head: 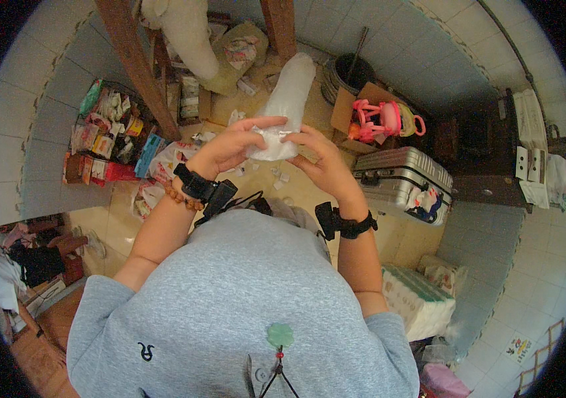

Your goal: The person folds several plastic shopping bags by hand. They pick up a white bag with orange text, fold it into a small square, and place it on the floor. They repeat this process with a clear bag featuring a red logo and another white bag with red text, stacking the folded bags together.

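Note:
Both hands hold a bundle of translucent white plastic, which looks like bubble wrap (275,145), in front of my chest. My left hand (228,146) grips its left side, with the index finger across the top and the thumb on the near face. On the right side, my right hand (319,158) pinches it between fingers and thumb. A long white length of wrap (293,82) extends from behind the bundle, away from me, ending in a rounded end. Whatever may be inside the bundle cannot be made out.
Scraps of paper (279,178) litter the tiled floor. To the right are a silver suitcase (402,174) and a cardboard box (345,107) with a pink plastic toy (387,119). A loaded crate of packets (109,134) and a wooden post (136,64) stand left. More white wrap (191,37) hangs beyond.

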{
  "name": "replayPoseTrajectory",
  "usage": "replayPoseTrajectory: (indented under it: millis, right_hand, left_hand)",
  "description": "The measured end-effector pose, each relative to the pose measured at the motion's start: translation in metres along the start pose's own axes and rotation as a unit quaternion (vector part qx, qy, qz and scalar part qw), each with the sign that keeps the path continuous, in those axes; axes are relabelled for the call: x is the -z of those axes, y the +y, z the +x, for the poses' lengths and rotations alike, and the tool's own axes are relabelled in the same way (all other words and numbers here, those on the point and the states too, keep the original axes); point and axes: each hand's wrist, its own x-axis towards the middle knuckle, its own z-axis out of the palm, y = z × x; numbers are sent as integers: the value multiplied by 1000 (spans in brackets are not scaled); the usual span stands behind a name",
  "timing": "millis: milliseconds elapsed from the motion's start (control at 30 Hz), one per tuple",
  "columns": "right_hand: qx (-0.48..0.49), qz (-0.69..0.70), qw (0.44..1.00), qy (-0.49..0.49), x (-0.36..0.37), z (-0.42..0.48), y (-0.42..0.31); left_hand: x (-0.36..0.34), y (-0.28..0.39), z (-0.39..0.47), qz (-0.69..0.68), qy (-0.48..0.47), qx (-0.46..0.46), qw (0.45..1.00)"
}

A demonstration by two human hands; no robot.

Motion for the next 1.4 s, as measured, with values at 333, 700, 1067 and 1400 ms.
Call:
replayPoseTrajectory:
  millis: [333,700,1067,1400]
  right_hand:
    - [-187,346,880,265,-25,12,-7]
    - [-210,367,861,284,-28,27,-1]
    - [-171,417,877,164,-6,30,-39]
    - [-100,277,933,208,3,22,-14]
  left_hand:
    - [-12,7,8,-82,50,-77,992]
    - [-5,-13,16,138,214,-122,959]
    - [-18,24,8,147,38,-129,980]
    - [-20,15,6,-52,-39,-94,993]
